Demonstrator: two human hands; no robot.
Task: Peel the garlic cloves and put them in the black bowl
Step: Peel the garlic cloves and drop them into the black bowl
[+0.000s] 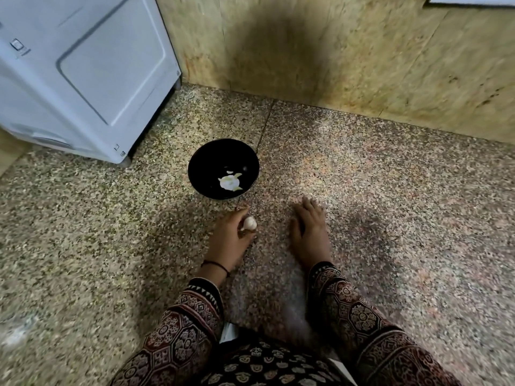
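Observation:
A black bowl (223, 168) stands on the speckled floor, with pale garlic pieces (230, 181) lying inside it. Just below the bowl, my left hand (231, 235) holds a white garlic bulb (249, 223) between curled fingers and thumb. To its right, my right hand (309, 227) lies palm down on the floor with fingers stretched out flat, holding nothing. Both forearms wear dark patterned sleeves.
A white appliance (83, 73) stands on the floor at the upper left, close to the bowl. A yellowish stone wall (334, 51) runs along the back. Speckled terrazzo floor (390, 190) spreads to the right and left of my hands.

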